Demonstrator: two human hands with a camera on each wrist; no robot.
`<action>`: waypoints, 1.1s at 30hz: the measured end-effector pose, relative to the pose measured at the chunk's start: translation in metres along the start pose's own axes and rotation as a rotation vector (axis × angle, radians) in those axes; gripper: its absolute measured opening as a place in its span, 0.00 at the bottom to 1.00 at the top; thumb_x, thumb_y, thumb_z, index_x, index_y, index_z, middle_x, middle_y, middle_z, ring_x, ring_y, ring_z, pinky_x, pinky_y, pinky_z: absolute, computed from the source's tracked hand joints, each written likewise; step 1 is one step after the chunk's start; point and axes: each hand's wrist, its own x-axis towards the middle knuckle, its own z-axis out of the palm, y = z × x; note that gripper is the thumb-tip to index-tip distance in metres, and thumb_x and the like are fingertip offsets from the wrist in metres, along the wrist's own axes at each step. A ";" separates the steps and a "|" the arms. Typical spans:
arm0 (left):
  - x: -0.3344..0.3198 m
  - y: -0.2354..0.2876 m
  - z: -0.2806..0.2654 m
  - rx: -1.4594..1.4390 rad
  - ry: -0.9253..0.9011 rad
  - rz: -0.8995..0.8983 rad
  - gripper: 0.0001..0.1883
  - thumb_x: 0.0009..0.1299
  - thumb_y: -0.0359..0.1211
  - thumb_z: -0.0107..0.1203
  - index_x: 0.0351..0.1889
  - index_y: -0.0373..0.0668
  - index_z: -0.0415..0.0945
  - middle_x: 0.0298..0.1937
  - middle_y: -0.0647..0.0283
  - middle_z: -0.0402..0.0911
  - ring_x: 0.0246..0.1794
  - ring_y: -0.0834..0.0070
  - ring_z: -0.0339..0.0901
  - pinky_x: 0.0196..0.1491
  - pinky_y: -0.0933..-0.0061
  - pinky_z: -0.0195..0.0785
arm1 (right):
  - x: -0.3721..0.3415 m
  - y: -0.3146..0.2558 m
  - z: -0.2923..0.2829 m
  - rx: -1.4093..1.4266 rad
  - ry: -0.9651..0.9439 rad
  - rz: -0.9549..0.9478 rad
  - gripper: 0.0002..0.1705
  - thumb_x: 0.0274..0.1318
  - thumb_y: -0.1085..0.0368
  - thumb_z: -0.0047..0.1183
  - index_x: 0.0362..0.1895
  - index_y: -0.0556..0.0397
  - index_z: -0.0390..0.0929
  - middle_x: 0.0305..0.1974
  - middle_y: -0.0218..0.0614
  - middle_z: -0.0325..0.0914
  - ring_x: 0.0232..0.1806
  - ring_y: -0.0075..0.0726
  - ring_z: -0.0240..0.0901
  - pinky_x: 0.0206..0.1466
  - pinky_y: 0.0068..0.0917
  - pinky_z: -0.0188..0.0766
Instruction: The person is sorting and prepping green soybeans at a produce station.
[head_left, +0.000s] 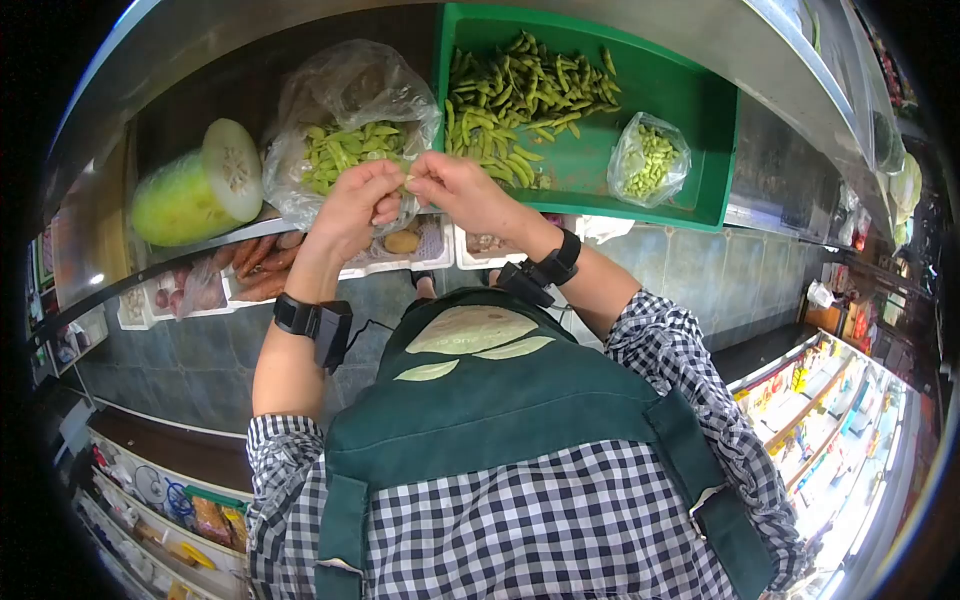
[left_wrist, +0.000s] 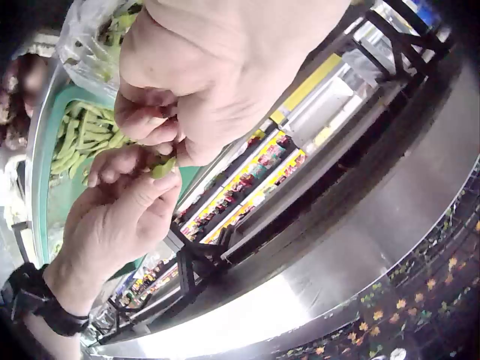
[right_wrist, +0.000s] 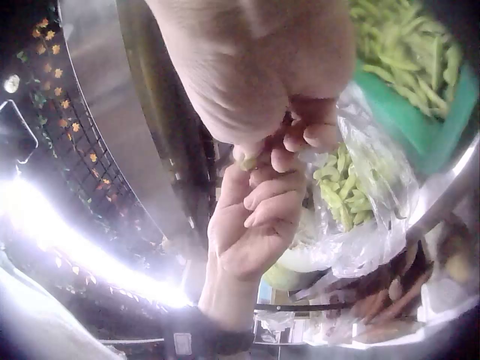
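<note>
Both hands meet in front of the body, fingertips together, over the near side of a clear plastic bag (head_left: 350, 85) with green pods (head_left: 345, 150) in it. A small green edamame pod (left_wrist: 163, 168) is between the fingertips, mostly hidden by them. My right hand (head_left: 468, 192) pinches it between thumb and fingers. From the other side my left hand (head_left: 358, 205) pinches it too, its other fingers curled in. In the right wrist view a bit of the pod (right_wrist: 249, 162) shows where the thumbs meet.
Right of the bag, a green crate (head_left: 590, 180) holds heaped edamame pods (head_left: 530, 85) and a small plastic bag of shelled beans (head_left: 650, 165). A cut winter melon (head_left: 190, 190) lies on the left. Below the counter edge are white boxes with sweet potatoes (head_left: 265, 265) and other produce.
</note>
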 end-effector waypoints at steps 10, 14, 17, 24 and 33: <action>0.010 -0.013 -0.001 -0.005 0.237 0.149 0.05 0.65 0.27 0.53 0.35 0.36 0.71 0.25 0.70 0.67 0.19 0.86 0.61 0.20 0.84 0.53 | 0.007 0.029 -0.023 0.799 0.149 0.352 0.06 0.52 0.73 0.45 0.32 0.56 0.75 0.23 0.36 0.76 0.17 0.22 0.65 0.21 0.16 0.62; 0.012 -0.015 -0.018 0.169 0.577 0.343 0.11 0.62 0.25 0.55 0.42 0.34 0.72 0.27 0.69 0.70 0.21 0.86 0.63 0.22 0.84 0.55 | 0.026 0.072 -0.074 0.282 0.452 0.332 0.06 0.51 0.69 0.47 0.30 0.59 0.75 0.24 0.39 0.78 0.20 0.27 0.69 0.23 0.25 0.65; 0.008 -0.012 -0.017 0.231 0.691 0.464 0.16 0.61 0.23 0.55 0.48 0.34 0.71 0.29 0.68 0.71 0.22 0.87 0.64 0.24 0.85 0.57 | 0.046 0.079 -0.097 -0.341 0.514 0.276 0.11 0.51 0.62 0.49 0.31 0.57 0.76 0.24 0.42 0.78 0.24 0.38 0.73 0.28 0.34 0.69; 0.016 -0.012 0.020 0.209 0.353 0.319 0.12 0.65 0.27 0.52 0.46 0.34 0.73 0.29 0.70 0.72 0.23 0.88 0.63 0.25 0.86 0.56 | 0.056 0.084 -0.103 -0.877 0.615 0.210 0.19 0.49 0.50 0.53 0.27 0.55 0.77 0.24 0.44 0.76 0.25 0.52 0.73 0.29 0.42 0.69; 0.023 -0.002 0.045 -0.193 0.078 0.181 0.07 0.68 0.32 0.47 0.32 0.38 0.71 0.22 0.72 0.65 0.19 0.86 0.60 0.22 0.84 0.54 | -0.006 -0.019 -0.052 -0.704 0.335 -0.538 0.04 0.45 0.74 0.57 0.29 0.55 0.77 0.20 0.37 0.71 0.21 0.39 0.67 0.22 0.30 0.64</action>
